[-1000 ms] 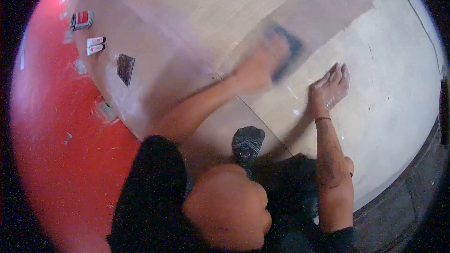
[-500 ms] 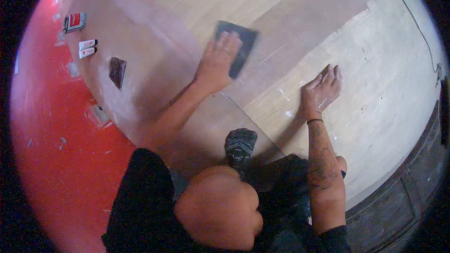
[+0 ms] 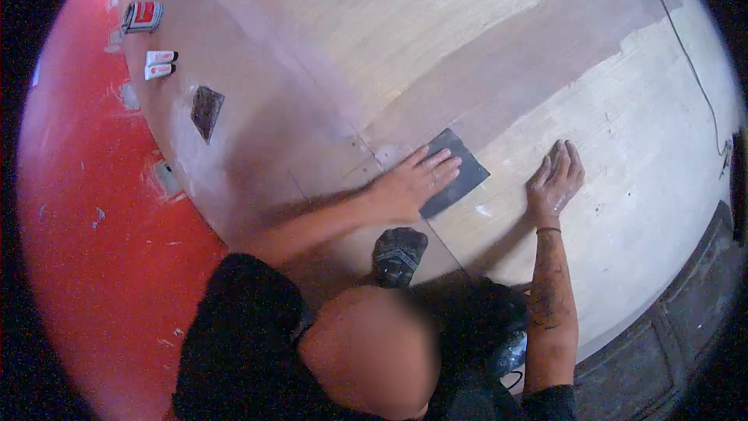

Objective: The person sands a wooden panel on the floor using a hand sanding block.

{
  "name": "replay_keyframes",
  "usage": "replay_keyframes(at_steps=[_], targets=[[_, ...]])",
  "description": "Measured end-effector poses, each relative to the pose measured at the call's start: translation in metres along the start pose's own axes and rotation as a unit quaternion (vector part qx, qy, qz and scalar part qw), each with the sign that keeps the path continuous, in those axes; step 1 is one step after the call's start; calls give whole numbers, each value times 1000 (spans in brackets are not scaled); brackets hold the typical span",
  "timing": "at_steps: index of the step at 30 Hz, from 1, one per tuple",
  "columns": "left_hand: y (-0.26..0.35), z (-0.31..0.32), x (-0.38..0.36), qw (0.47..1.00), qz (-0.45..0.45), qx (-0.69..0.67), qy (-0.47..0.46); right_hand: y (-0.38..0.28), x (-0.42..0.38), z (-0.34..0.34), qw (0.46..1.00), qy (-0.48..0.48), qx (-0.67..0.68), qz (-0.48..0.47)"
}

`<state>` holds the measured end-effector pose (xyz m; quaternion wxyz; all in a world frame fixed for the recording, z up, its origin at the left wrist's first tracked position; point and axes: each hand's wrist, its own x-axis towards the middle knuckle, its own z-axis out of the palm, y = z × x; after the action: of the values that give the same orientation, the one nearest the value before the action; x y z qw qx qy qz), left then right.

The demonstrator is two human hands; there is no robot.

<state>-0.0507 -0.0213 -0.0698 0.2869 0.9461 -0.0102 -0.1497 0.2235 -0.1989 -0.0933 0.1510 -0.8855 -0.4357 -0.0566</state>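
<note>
My left hand (image 3: 417, 185) lies flat, fingers slightly spread, on a dark square sheet (image 3: 458, 175). The sheet rests on the pale wooden surface (image 3: 623, 156) across a board seam, just right of centre. Farther right, my right hand (image 3: 557, 181) rests on the same surface with nothing in it, its fingers loosely bent and a little apart. Whitish dust or residue shows on its skin. A patterned sock (image 3: 400, 256) covers a foot below my left hand.
A dark brown angular piece (image 3: 206, 113), two small white tubes (image 3: 160, 65) and a can with a red label (image 3: 143, 17) sit at the left, near a red area (image 3: 101, 226). A thin cable (image 3: 687, 54) runs down the right side. Dark panelling (image 3: 662, 351) borders the lower right.
My left hand and the dark sheet have moved down and to the right, closer to the foot. My right hand has shifted slightly down. The view has also shifted a little.
</note>
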Motion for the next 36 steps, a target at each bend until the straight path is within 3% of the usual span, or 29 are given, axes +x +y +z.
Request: replay_keyframes(at_steps=[2, 4, 8, 9, 10, 12, 13, 15, 17, 18, 20, 21, 22, 24, 26, 27, 28, 30, 36], targets=[[-45, -25, 2, 997, 20, -67, -42, 4, 2, -1, 1000, 6, 4, 2], [-68, -55, 5, 957, -180, 45, 222, 0, 1, -3, 1000, 5, 19, 8], [-34, -14, 26, 956, -208, 127, 161, 0, 5, 0, 1000, 13, 14, 9], [-11, -6, 18, 995, -64, 36, 61, 1, 2, -1, 1000, 11, 13, 10], [1, 1, 13, 994, 80, -58, -40, 2, 2, -2, 1000, 11, 14, 11], [-35, -5, 20, 994, 111, -20, -2, 0, 0, -3, 1000, 6, 1, 15], [-48, -35, 29, 996, -35, 49, 69, 2, -1, -3, 1000, 3, -1, 17], [-49, -42, 29, 966, -187, 122, 132, 0, -1, -2, 1000, 12, 8, 13], [-38, -12, 40, 979, -120, -1, 167, 2, 3, 0, 1000, 17, 7, 7], [-33, -5, 38, 977, -126, 6, 172, 3, 1, 0, 1000, 9, 1, 4], [-23, 8, 26, 987, 157, -38, 0, 2, 2, 1, 1000, 5, -2, 1], [-34, -9, 26, 988, 149, -42, -1, 2, 3, 0, 1000, -2, -8, 0], [-53, -38, 30, 995, 4, -11, 99, 1, 2, -2, 1000, -5, -16, 2], [-59, -47, 28, 970, -147, 21, 191, 0, 0, -3, 1000, -8, 8, -3], [-44, -24, 36, 970, -107, -44, 212, 0, 3, 1, 1000, -1, 7, -3], [-47, 35, 45, 967, 49, -72, 241, 4, 4, 4, 1000, -1, -4, -22], [-29, 4, 27, 986, 115, -100, 69, 7, 3, 8, 1000, 0, 8, -16], [-49, -25, 27, 996, 55, 23, 68, 0, 2, -1, 1000, 0, -2, -11], [-21, 14, 26, 982, 122, -53, 131, 1, 2, 0, 1000, 7, -14, -10]])
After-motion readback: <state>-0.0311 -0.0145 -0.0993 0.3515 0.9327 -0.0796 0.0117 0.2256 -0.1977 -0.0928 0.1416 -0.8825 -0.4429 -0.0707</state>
